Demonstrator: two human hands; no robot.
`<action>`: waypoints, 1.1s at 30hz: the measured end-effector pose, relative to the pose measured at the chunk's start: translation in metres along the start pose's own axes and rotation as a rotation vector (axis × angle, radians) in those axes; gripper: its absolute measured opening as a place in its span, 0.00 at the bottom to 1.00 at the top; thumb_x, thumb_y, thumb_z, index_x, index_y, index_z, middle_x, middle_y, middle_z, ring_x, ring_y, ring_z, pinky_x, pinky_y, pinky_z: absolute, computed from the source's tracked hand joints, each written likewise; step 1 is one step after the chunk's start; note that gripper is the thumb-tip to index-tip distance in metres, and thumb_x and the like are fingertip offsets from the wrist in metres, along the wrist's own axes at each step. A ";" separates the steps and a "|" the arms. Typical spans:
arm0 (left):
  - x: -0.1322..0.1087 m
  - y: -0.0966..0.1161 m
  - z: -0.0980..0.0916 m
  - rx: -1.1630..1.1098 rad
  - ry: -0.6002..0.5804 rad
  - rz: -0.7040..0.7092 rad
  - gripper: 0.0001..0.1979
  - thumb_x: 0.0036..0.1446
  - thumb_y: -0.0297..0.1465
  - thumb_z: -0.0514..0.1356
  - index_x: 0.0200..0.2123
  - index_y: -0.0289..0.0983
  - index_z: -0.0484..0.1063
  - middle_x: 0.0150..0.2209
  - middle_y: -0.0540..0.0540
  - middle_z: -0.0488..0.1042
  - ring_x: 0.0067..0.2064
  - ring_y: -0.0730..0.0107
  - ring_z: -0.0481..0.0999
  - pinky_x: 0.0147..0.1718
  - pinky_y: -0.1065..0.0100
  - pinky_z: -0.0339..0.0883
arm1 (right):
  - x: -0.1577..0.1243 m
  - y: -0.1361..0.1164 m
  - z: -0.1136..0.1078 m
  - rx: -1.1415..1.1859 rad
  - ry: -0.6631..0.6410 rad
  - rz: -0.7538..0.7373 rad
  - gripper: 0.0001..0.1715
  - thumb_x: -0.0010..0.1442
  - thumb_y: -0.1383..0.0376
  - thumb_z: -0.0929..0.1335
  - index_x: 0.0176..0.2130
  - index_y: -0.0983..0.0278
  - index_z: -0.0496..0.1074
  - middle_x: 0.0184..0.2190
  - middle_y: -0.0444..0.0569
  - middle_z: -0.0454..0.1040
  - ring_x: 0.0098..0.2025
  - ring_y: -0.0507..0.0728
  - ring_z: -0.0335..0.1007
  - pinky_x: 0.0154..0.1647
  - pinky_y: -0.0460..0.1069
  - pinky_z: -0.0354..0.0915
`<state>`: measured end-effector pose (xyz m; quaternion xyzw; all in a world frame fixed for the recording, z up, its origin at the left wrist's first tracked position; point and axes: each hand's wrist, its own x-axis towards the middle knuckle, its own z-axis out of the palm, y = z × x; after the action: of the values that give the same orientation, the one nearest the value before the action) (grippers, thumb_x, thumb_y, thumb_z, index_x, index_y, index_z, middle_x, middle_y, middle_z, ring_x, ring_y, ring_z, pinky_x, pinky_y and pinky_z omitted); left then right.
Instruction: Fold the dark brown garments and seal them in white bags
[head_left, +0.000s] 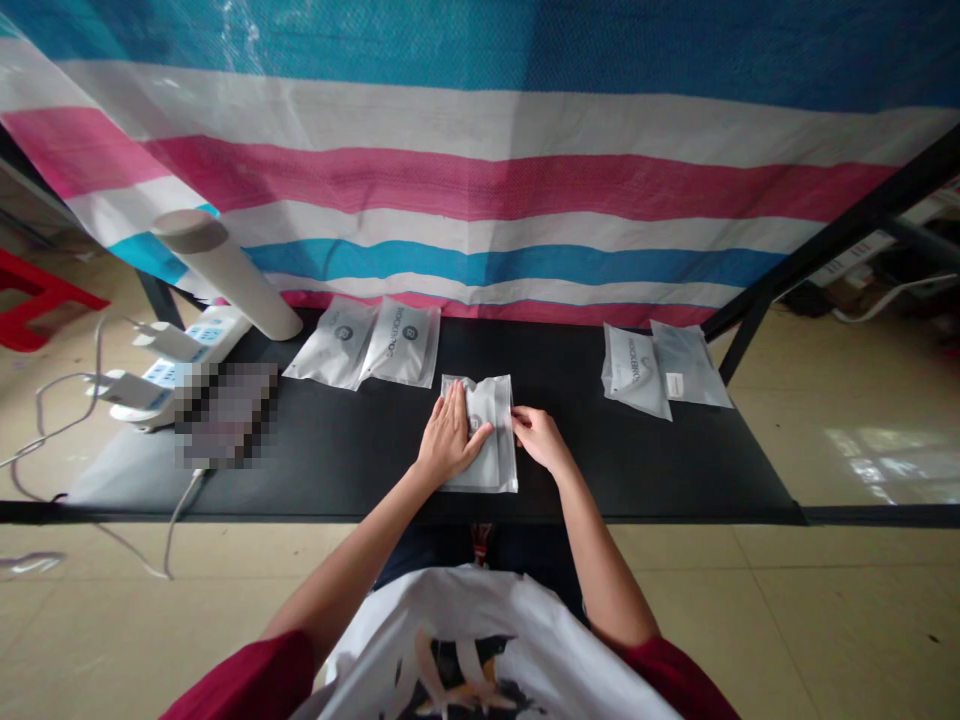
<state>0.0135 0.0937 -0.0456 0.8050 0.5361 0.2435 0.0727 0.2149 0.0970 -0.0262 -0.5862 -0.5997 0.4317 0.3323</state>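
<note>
A frosted zip bag [491, 467] with dark print lies flat on the black table in front of me. My left hand [450, 437] rests spread on its left half, palm down, with the thumb reaching toward the middle. At the bag's right edge, where the zip strip runs, my right hand [536, 432] has its fingers pinched on the upper part of that edge. What is inside the bag cannot be made out.
Two similar printed bags [401, 342] lie at the back left, two more [636, 372] at the right. On the left stand a white bottle [236, 285], a power strip [199, 345] with chargers, and a blurred-out phone [229, 412] on a cable. A striped sheet [480, 190] hangs behind.
</note>
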 end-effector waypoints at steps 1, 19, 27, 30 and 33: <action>0.000 0.002 0.000 0.022 -0.027 0.003 0.44 0.65 0.52 0.45 0.69 0.23 0.42 0.68 0.23 0.52 0.70 0.46 0.52 0.65 0.48 0.51 | 0.000 -0.002 -0.001 -0.045 -0.003 -0.005 0.16 0.60 0.53 0.67 0.37 0.63 0.75 0.29 0.50 0.78 0.28 0.58 0.75 0.27 0.48 0.64; 0.004 0.024 -0.003 0.089 -0.131 -0.009 0.34 0.62 0.53 0.52 0.67 0.45 0.57 0.70 0.41 0.53 0.71 0.40 0.47 0.65 0.41 0.45 | -0.033 0.019 -0.066 0.209 0.377 0.136 0.19 0.51 0.53 0.69 0.39 0.62 0.72 0.36 0.49 0.77 0.41 0.60 0.72 0.37 0.50 0.66; 0.007 0.025 -0.012 -0.233 -0.016 -0.088 0.29 0.68 0.45 0.46 0.66 0.35 0.54 0.65 0.36 0.61 0.69 0.54 0.54 0.67 0.47 0.47 | -0.029 -0.006 -0.039 0.465 0.331 0.250 0.23 0.49 0.45 0.71 0.31 0.63 0.73 0.27 0.46 0.75 0.29 0.55 0.70 0.25 0.46 0.61; 0.002 0.020 -0.023 -0.357 0.044 -0.075 0.35 0.64 0.47 0.52 0.68 0.36 0.49 0.64 0.34 0.61 0.66 0.53 0.60 0.64 0.50 0.55 | -0.025 -0.003 -0.032 0.458 0.297 0.248 0.27 0.50 0.43 0.69 0.33 0.63 0.74 0.30 0.48 0.76 0.32 0.57 0.72 0.27 0.47 0.64; -0.002 0.015 -0.029 -0.431 0.076 -0.121 0.45 0.55 0.46 0.63 0.68 0.38 0.43 0.63 0.33 0.61 0.63 0.51 0.65 0.58 0.52 0.64 | -0.024 0.003 -0.036 0.428 0.288 0.229 0.29 0.50 0.44 0.70 0.39 0.65 0.76 0.36 0.52 0.78 0.38 0.60 0.74 0.30 0.48 0.66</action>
<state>0.0115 0.0816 -0.0152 0.7273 0.5214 0.3779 0.2372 0.2514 0.0775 -0.0117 -0.6220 -0.3713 0.4954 0.4794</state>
